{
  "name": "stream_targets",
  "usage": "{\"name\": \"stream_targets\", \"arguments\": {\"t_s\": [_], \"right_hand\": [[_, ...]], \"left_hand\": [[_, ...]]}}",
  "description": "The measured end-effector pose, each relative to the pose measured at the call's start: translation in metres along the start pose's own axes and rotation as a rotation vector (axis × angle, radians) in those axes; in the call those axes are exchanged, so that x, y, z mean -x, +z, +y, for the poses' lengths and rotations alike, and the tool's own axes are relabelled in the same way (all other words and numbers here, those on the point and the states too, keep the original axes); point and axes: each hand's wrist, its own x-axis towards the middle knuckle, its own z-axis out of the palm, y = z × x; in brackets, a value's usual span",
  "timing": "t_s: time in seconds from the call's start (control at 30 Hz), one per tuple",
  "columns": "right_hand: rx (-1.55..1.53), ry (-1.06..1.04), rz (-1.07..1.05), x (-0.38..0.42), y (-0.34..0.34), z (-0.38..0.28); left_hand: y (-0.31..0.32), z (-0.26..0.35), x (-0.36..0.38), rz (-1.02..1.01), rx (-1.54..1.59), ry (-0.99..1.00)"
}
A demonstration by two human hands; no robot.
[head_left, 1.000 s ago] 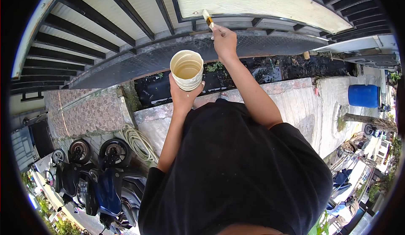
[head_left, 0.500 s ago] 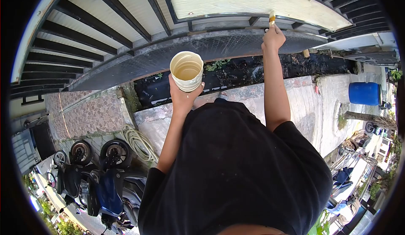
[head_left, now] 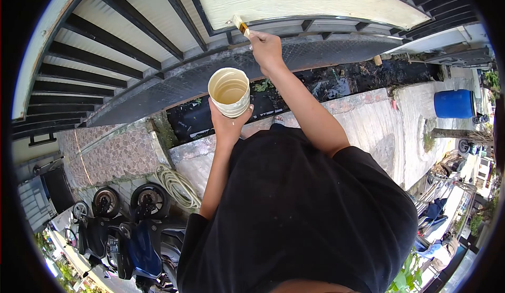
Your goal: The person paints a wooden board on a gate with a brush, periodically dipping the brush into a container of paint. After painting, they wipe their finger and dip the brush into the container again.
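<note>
Wrapped round a cream-coloured cup (head_left: 229, 90), my left hand (head_left: 227, 124) holds it upright in front of my chest, with some pale liquid inside. My right hand (head_left: 267, 51) grips a paintbrush (head_left: 242, 27) by its handle. The brush's pale bristles rest at the lower left corner of a cream wood-grain panel (head_left: 305, 1), near a screw head. A dark frame runs along the panel's edges.
Black metal bars (head_left: 126, 22) stand left of the panel. Below runs a dark ditch (head_left: 336, 85) with plants and debris. Motorcycles (head_left: 142, 245) and a coiled hose (head_left: 178, 188) are at lower left. A blue barrel (head_left: 453, 104) lies at right.
My right hand has moved left with the brush, from the panel's right part to its lower left corner. My left hand still holds the cup in nearly the same place.
</note>
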Motion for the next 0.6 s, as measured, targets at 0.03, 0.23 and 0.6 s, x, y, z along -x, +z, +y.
{"name": "stream_targets", "arguments": {"t_s": [0.03,0.23,0.6], "right_hand": [[-0.009,0.048,-0.045,-0.007,-0.013,-0.003],[-0.008,0.049,0.082,-0.070,-0.092,0.001],[0.285,-0.098,-0.023,-0.014,-0.052,0.011]], "left_hand": [[0.001,0.000,-0.001,-0.003,-0.012,0.005],[0.003,-0.005,-0.001,-0.008,0.002,0.011],[-0.015,-0.008,0.003,0.066,-0.003,-0.006]]}}
